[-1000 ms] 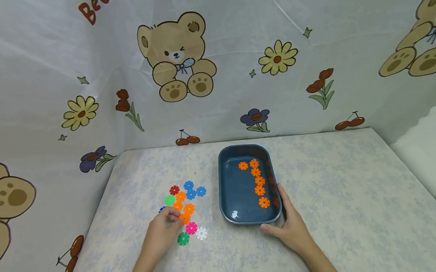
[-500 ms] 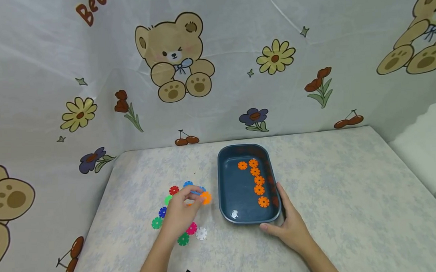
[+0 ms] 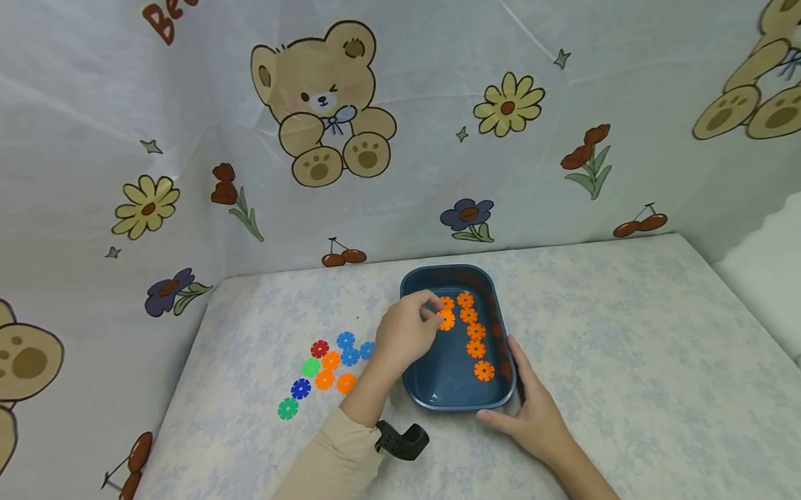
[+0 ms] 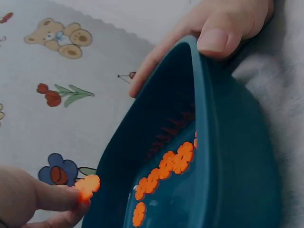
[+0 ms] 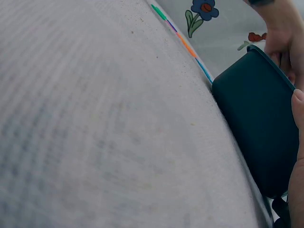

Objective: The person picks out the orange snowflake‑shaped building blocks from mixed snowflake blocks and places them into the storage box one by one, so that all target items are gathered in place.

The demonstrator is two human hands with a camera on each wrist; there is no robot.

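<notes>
**Left hand holds orange disc over tray, right hand steadies tray**

Orange disc [image 3: 446, 321] sits pinched in the fingers [image 3: 430, 308] of the left hand [image 3: 406, 334], over the inside of the blue tray [image 3: 445, 384], near its far left part. Left wrist view shows the same disc [image 4: 87, 185] between thumb and fingertip at the tray's edge [image 4: 199, 95]. Inside the tray, a row of orange discs [image 3: 475, 336] runs along the right side, lying flat, touching or just beside one another. One more orange disc [image 3: 446, 303] lies just beyond the held one.

Right hand [image 3: 535, 414] grips the tray's near right corner: thumb on the rim, fingers lying along the outer wall. In the left wrist view the thumb [image 4: 216, 40] presses on the rim.

Tray rests on the bench [image 3: 642, 344], which has a pale flowered cover. Left of the tray lies a loose cluster of discs [image 3: 325, 367]: red, blue, light green, orange, dark blue, green. A black wrist strap [image 3: 402, 441] shows at the left sleeve. Cartoon bear and flower cloth [image 3: 322, 105] hangs behind the bench.
</notes>
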